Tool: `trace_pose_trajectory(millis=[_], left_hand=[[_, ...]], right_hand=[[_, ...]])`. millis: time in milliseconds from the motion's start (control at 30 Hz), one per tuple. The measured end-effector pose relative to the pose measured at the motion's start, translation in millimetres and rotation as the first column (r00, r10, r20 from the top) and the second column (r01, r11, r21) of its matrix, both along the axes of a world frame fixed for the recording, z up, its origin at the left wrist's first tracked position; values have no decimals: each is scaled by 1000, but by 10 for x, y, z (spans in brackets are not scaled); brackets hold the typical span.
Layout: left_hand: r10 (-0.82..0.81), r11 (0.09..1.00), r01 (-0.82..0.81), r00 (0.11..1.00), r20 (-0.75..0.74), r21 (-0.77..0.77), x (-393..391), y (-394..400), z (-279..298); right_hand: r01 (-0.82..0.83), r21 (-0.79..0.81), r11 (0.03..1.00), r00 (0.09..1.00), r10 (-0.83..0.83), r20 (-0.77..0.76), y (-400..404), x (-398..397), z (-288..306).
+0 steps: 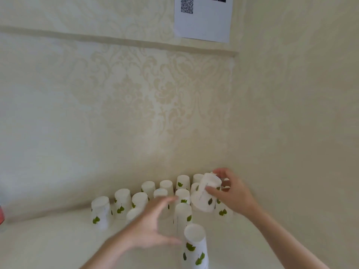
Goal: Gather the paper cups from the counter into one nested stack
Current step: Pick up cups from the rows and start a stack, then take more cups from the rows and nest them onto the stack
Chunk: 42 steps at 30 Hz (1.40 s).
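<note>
Several white paper cups with green leaf prints stand upside down on the pale counter (pixel 48 245), grouped in rows near the wall corner. My right hand (pixel 231 193) grips one upturned cup (pixel 206 193), lifted and tilted above the back right cups. My left hand (pixel 153 226) is blurred, fingers spread, holding nothing, just left of an upturned cup (pixel 182 214) in the middle. The nearest cup (pixel 196 247) stands upside down at the front, by my left thumb. The leftmost cup (pixel 101 212) stands apart at the left end.
Patterned cream walls meet in a corner right behind the cups. A white sheet with a QR code (pixel 203 16) hangs on the wall above. A red and white object (pixel 1 216) shows at the far left edge.
</note>
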State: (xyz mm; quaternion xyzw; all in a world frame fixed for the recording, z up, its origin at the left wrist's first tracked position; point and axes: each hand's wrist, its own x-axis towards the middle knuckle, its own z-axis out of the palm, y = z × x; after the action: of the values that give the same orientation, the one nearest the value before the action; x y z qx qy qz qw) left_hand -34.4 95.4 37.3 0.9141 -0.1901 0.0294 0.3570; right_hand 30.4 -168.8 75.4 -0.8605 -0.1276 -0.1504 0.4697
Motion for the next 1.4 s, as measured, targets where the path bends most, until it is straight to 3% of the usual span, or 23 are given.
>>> trace_pose_trajectory(millis=[67,167,300,500,567,667,767,833,1000,1200,1300,1367,1400], left_hand=[[162,985,-167,982,95,51,111,322,43],[353,913,-359,933,69,195,203,524,-61],[366,922,-355,929,-51,151,215,523,-319],[417,907,-411,906,-66,90,148,504,-366],[441,897,-439,897,-19,51,84,495,-204],[422,906,-414,891,165,-84,-63,371,221],[203,959,-159,963,176,-235,-221,44,583],[63,979,-39,992,111,-201,-250,-206,622],[-35,999,34,999,20,26,-170,-548,295],[-80,989,89,993,-84,117,-80,-477,-31],[-58,990,31,979,-198,-141,-4,-361,91],[108,918,-175,974,-201,-355,194,-244,217],[191,909,-235,969,-157,-344,340,-179,222]], right_hand=[[-170,52,984,984,172,-49,-28,-212,188],[-264,-142,954,963,254,-84,55,-469,184],[-319,-256,912,946,289,-149,172,-597,-25],[-413,-389,823,901,306,-309,142,-662,-288],[-453,-365,813,872,318,-373,-12,-563,-262],[-219,-218,951,964,177,-197,-234,-229,-187],[102,-295,950,992,-120,-44,-314,117,-208],[144,-408,901,979,-190,-72,-286,269,-306],[129,-598,791,940,-290,-180,-185,519,-628],[214,-530,821,951,-298,-78,-101,608,-783],[152,-307,940,979,-186,-84,-101,487,-401],[35,-221,975,996,-53,-77,-129,274,-12],[-31,-193,981,997,17,-76,-131,140,156]])
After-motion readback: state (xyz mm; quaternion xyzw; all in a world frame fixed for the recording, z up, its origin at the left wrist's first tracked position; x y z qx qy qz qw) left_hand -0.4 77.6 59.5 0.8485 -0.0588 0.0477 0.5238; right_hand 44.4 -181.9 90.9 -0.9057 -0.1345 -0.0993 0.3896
